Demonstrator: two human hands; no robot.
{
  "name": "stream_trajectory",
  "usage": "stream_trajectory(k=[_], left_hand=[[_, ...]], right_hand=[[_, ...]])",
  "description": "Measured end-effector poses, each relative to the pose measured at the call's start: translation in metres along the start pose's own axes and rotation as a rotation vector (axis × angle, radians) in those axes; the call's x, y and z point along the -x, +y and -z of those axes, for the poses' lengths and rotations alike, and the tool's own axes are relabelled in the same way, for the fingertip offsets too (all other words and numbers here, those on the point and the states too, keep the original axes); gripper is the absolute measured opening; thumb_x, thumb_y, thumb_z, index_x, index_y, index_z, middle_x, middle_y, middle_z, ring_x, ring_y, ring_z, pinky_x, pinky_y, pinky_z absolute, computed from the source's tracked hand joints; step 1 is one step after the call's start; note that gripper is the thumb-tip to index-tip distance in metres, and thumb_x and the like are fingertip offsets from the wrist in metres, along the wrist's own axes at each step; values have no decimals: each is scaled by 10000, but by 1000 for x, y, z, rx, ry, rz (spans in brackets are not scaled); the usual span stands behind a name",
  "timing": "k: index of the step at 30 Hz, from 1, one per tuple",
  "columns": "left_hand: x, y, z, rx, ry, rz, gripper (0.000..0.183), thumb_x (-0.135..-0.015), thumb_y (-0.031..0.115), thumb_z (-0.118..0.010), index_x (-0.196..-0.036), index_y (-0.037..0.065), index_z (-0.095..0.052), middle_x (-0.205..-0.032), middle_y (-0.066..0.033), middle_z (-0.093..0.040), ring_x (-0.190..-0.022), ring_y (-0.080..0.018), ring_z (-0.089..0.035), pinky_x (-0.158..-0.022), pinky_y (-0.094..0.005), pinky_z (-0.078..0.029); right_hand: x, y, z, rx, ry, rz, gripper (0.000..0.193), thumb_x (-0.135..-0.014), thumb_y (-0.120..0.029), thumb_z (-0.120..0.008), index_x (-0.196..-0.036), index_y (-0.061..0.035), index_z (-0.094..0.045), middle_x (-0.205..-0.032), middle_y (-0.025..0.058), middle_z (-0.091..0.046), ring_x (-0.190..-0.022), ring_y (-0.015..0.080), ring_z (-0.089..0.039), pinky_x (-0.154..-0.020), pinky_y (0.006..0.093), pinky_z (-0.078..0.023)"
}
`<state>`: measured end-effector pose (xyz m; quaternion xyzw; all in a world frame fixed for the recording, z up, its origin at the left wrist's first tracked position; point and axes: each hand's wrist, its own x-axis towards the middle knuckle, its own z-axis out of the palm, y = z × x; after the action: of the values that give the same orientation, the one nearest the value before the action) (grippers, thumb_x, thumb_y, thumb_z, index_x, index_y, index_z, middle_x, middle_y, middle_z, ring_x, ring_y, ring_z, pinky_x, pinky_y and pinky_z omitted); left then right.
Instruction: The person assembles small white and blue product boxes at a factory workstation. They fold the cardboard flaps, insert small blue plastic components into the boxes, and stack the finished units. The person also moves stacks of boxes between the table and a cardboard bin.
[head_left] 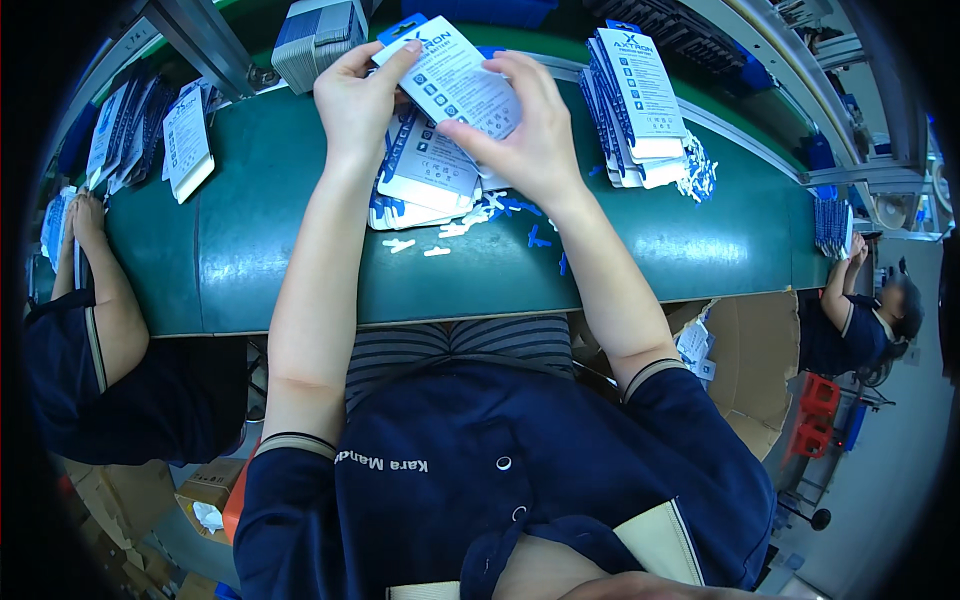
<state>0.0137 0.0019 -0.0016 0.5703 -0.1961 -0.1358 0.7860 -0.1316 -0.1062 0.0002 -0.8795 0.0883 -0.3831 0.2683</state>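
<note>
Raised over the table is a flat white-and-blue printed carton (462, 82) with a hang tab, tilted, between my two hands. My left hand (362, 98) pinches its upper left end, thumb on the printed face. At the lower right side, my right hand (535, 130) grips the same carton with the thumb near its lower edge and the fingers at the far edge. Below them lies a loose pile of similar flat cartons (428, 180), partly covered by the hands. Small blue and white cut-out scraps (480, 215) are scattered at the pile's near side.
To the right stands a carton stack (640, 100) beside a heap of scraps (698, 172). More cartons (187, 140) lie at the left of the green table (250, 240). A tight pale stack (318, 45) sits behind my left hand. Co-workers' hands (86, 218) work at both sides.
</note>
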Motion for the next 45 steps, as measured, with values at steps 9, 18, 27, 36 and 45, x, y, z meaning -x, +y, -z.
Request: stream_trajectory(k=[9,18,27,36,45], left_hand=[[0,-2,-5,46,-47,-91,292,-860,198,-722,-985,-63,-681,-837,-101,-693,-669,-89,-633,-590,-200,-499],[2,-10,-1,-975,-207,-417,411,-804,352,-719,-1013,-2,-709,-1047,-155,-671,-978,-280,-638,-863,-377,-498],[15,-17,-1,-1275,-244,-457,746,-671,432,-821,-1263,44,-586,-1266,-176,-565,-1230,-329,-461,-1043,-446,-361],[7,-18,6,-1272,-239,-404,654,-718,377,-790,-1279,114,-580,-1240,-116,-598,-1221,-338,-468,-1031,-472,-338],[17,-18,-2,-1372,-216,-482,889,-648,561,-789,-1272,-23,-544,-1313,-227,-508,-1246,-383,-445,-1047,-492,-327]], right_hand=[[-4,0,14,289,1,218,557,-659,-239,-764,-1179,-117,-608,-1317,202,-493,-1110,368,-548,-937,451,-434],[-9,43,97,725,204,-53,462,-750,-263,-721,-1168,-105,-604,-1312,159,-510,-1250,357,-433,-1035,573,-306],[-13,38,79,616,291,45,280,-806,-237,-708,-983,-35,-627,-1192,154,-583,-1191,369,-480,-1023,549,-328],[1,25,7,242,26,55,219,-769,-195,-721,-901,-29,-669,-1052,145,-641,-1019,328,-572,-896,405,-455],[10,25,-1,237,-81,-170,247,-814,-254,-682,-893,-23,-719,-1136,166,-626,-1091,348,-528,-915,453,-415]])
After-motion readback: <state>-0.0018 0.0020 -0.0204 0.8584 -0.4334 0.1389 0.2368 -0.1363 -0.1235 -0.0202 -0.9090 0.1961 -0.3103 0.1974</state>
